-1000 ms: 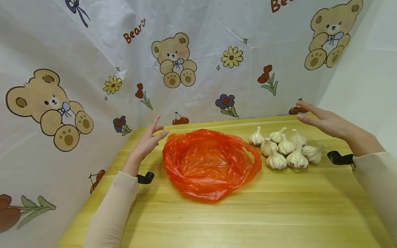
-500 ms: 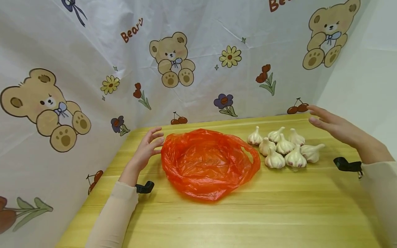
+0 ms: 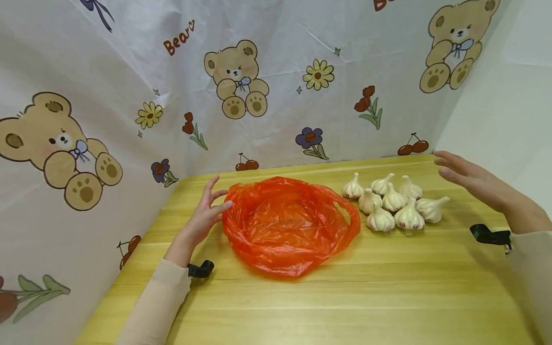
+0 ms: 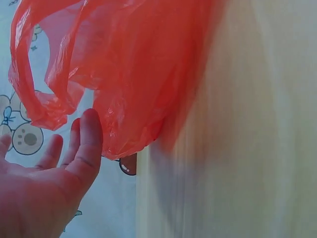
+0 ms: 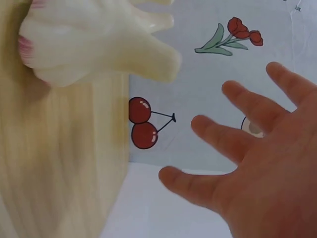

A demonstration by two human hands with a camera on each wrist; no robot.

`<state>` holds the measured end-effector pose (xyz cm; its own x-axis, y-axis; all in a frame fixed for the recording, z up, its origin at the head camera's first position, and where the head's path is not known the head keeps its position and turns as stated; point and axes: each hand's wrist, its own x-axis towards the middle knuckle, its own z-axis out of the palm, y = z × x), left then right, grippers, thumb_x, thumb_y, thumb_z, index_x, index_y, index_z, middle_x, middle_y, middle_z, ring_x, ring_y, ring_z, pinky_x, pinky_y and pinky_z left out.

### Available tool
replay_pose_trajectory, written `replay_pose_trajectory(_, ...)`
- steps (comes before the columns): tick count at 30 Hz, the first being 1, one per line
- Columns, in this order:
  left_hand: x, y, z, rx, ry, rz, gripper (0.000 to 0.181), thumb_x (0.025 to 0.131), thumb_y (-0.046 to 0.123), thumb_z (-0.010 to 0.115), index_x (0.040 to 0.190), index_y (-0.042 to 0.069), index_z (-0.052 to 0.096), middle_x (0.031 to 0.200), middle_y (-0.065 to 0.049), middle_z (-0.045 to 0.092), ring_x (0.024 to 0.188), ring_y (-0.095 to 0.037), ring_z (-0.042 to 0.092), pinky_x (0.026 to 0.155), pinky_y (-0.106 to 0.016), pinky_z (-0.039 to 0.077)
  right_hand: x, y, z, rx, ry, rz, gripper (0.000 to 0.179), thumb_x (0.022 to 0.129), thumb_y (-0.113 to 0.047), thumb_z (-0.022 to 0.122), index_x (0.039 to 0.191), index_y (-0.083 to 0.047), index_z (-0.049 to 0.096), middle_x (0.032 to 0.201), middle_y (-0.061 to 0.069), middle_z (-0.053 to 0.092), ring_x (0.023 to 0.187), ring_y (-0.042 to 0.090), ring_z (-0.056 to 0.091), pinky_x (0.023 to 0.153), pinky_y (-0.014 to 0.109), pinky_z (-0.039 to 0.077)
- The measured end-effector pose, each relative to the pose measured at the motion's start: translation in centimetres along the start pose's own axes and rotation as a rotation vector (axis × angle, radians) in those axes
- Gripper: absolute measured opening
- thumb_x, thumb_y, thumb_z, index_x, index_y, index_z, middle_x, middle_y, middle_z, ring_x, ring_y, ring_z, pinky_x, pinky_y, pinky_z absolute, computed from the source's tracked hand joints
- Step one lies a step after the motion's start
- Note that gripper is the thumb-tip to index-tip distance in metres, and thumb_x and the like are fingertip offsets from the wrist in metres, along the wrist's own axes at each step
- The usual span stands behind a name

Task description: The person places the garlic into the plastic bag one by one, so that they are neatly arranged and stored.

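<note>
An orange-red plastic bag (image 3: 280,268) lies spread on the table, its mouth facing up and a handle loop on its right side. My left hand (image 3: 206,214) is at the bag's left rim, fingers spread and holding nothing. In the left wrist view the fingertips of that hand (image 4: 49,193) come right up to the bag (image 4: 133,74). Several white garlic bulbs (image 3: 393,199) are grouped to the right of the bag. To their right hovers my right hand (image 3: 487,184), fingers extended. The right wrist view shows that hand (image 5: 267,153) apart from a large near garlic bulb (image 5: 84,39).
The wooden table (image 3: 302,311) ends at the back against a white bear-print sheet (image 3: 280,57), which also covers the left side. A plain white wall (image 3: 509,105) stands on the right. A black camera (image 3: 489,235) sits at each wrist.
My left hand has moved down slightly to the bag's left rim, its fingers bending and then spreading. My right hand has drawn to the right and lower. Bag and garlic have stayed put.
</note>
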<state>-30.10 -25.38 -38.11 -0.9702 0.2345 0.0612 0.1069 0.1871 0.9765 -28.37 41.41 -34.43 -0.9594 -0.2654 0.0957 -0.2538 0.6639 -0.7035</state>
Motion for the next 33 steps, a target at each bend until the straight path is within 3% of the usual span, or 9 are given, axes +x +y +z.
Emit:
replay_pose_trajectory(2,-0.1,0.0,0.1,0.030,-0.020,-0.001,0.088,0.100,0.025,0.067,0.160,0.053,0.010,0.164,-0.012,0.022,0.131,-0.041,0.053,0.106,-0.048,0.053,-0.4,0.7,0.2,0.002,0.018,-0.009,0.063,0.112,-0.032,0.036,0.167,-0.033,0.004,0.170,0.018,0.018,0.158,0.037,0.009,0.112,0.082,0.015)
replay_pose_trajectory(4,-0.2,-0.1,0.2,0.068,-0.043,-0.007,0.090,0.098,0.024,0.070,0.159,0.055,0.010,0.165,-0.011,0.019,0.129,-0.042,0.054,0.105,-0.047,0.054,-0.7,1.4,0.4,-0.003,0.033,-0.022,0.063,0.112,-0.029,0.039,0.166,-0.035,0.008,0.168,0.002,0.026,0.154,0.008,0.020,0.119,0.058,0.030)
replay_pose_trajectory(7,-0.3,-0.2,0.4,0.110,-0.071,-0.011,0.094,0.096,0.026,0.073,0.158,0.057,0.010,0.165,-0.010,0.016,0.129,-0.041,0.053,0.104,-0.047,0.055,-1.0,2.3,0.7,-0.011,0.045,-0.048,0.066,0.110,-0.023,0.044,0.166,-0.035,0.013,0.158,-0.013,0.035,0.128,-0.020,0.034,0.098,0.018,0.040)
replay_pose_trajectory(9,-0.4,-0.3,0.4,0.111,-0.081,-0.007,0.095,0.095,0.025,0.074,0.158,0.057,0.010,0.164,-0.011,0.018,0.128,-0.042,0.054,0.104,-0.048,0.056,-1.0,2.9,0.9,-0.004,0.035,-0.055,0.068,0.109,-0.020,0.048,0.166,-0.034,0.014,0.154,-0.020,0.037,0.116,-0.028,0.036,0.083,0.006,0.038)
replay_pose_trajectory(15,-0.2,-1.1,0.7,0.082,-0.086,-0.006,0.100,0.092,0.020,0.078,0.157,0.058,0.013,0.158,-0.014,0.023,0.128,-0.042,0.055,0.098,-0.046,0.059,-0.9,4.5,1.6,0.076,-0.009,-0.068,0.068,0.106,-0.012,0.053,0.165,-0.024,0.022,0.144,-0.031,0.041,0.117,-0.023,0.047,0.083,0.010,0.050)
replay_pose_trajectory(20,0.2,-1.6,1.1,0.049,-0.101,0.007,0.092,0.092,0.018,0.078,0.160,0.049,0.022,0.160,-0.011,0.024,0.134,-0.042,0.052,0.095,-0.045,0.060,-1.0,6.0,2.0,0.139,-0.033,-0.078,0.064,0.106,-0.009,0.052,0.163,-0.022,0.027,0.139,-0.033,0.047,0.116,-0.013,0.057,0.083,0.020,0.057)
replay_pose_trajectory(25,0.3,-1.8,1.4,0.053,-0.135,0.036,0.080,0.093,0.013,0.076,0.159,0.032,0.036,0.165,-0.004,0.030,0.143,-0.037,0.045,0.100,-0.035,0.057,-1.0,7.3,2.4,0.132,-0.061,-0.059,0.061,0.106,-0.011,0.053,0.162,-0.022,0.031,0.135,-0.034,0.052,0.114,-0.015,0.056,0.081,0.019,0.056)
replay_pose_trajectory(29,0.3,-1.7,1.6,0.066,-0.140,0.032,0.071,0.092,0.009,0.076,0.155,0.022,0.045,0.161,-0.008,0.039,0.142,-0.036,0.045,0.099,-0.026,0.056,-1.0,7.9,2.6,0.135,-0.061,-0.050,0.057,0.105,-0.009,0.055,0.159,-0.015,0.037,0.134,-0.030,0.058,0.115,-0.017,0.053,0.083,0.013,0.052)
replay_pose_trajectory(33,0.2,-1.6,2.0,0.028,-0.146,-0.004,0.072,0.091,0.003,0.075,0.155,0.016,0.044,0.160,-0.012,0.039,0.142,-0.039,0.045,0.095,-0.025,0.058,-0.9,8.1,2.9,0.148,-0.069,-0.057,0.054,0.103,-0.006,0.059,0.154,-0.006,0.043,0.133,-0.026,0.062,0.117,-0.016,0.053,0.086,0.008,0.047)
